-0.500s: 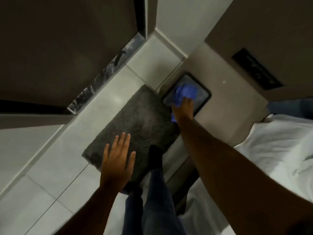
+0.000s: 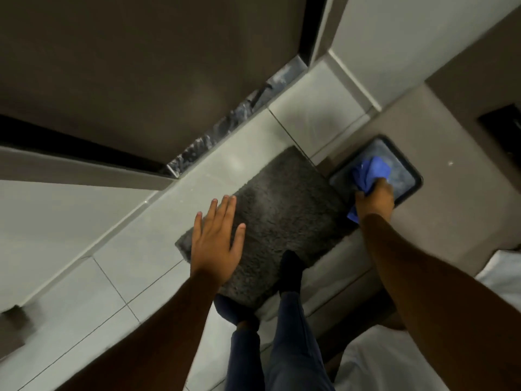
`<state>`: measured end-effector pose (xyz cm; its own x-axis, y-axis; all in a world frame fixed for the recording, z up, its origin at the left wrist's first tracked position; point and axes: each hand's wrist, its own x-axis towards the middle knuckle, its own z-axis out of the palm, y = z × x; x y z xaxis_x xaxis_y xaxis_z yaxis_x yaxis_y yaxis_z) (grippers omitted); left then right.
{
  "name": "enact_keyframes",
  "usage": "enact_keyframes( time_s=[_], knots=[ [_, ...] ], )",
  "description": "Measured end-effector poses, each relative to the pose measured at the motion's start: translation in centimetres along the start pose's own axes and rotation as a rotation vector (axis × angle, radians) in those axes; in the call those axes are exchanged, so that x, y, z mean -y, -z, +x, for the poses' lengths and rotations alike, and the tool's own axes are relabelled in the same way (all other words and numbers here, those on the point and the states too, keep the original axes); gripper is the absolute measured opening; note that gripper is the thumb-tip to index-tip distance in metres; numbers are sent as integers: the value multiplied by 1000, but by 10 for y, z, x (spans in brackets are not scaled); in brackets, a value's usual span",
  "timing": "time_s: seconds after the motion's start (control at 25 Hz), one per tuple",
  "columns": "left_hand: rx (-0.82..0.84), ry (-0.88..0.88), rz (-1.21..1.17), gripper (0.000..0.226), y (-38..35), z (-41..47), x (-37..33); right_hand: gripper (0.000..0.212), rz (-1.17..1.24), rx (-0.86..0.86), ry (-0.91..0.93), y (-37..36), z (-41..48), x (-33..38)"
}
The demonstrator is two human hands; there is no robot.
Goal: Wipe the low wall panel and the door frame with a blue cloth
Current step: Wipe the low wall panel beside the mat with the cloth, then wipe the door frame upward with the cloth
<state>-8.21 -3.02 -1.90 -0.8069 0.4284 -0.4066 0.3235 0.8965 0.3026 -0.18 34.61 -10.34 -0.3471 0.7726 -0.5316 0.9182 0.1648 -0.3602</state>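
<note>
Two arms outstretched: right hand (image 2: 375, 197) grip around blue cloth (image 2: 371, 174), left hand (image 2: 215, 241) splayed flat.

A: right hand (image 2: 375, 197) covers the middle of the blue cloth (image 2: 370, 172), fingers hidden under it.
B: dark recess (image 2: 504, 128) in the wall cut off by the right edge. White bedding (image 2: 394, 362) cropped at the bottom, floor mat (image 2: 276, 198) blurry.
</note>
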Motion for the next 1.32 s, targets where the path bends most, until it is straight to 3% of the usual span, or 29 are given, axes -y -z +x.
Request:
enact_keyframes(
  time_s=[0.12, 0.36, 0.52, 0.68, 0.88, 1.0, 1.2, 1.32],
  knots=[
    [-124, 112, 35, 72, 77, -10, 24, 41, 125, -30, 76, 28, -61, 63],
    [-697, 216, 117, 70, 313, -59, 63, 30, 533, 95, 375, 92, -246, 245],
    [-1138, 212, 131, 74, 479, -106, 79, 41, 776, -106, 758, 137, -387, 382],
    [-1509, 200, 216, 72, 619, -170, 119, 33, 1009, -78, 1202, 168, -523, 484],
    [-1726, 223, 252, 70, 768, -219, 161, 30, 1124, -57, 1655, 182, -650, 587],
    [-1789, 224, 238, 67, 839, -225, 174, 31, 1007, -226, 1800, 171, -690, 639],
    [-1833, 202, 372, 72, 853, -205, 198, 28, 776, -536, 1858, 118, -683, 671],
    [-1857, 167, 373, 71, 852, -205, 200, 19, 691, -524, 1907, 87, -656, 653]
  ],
)
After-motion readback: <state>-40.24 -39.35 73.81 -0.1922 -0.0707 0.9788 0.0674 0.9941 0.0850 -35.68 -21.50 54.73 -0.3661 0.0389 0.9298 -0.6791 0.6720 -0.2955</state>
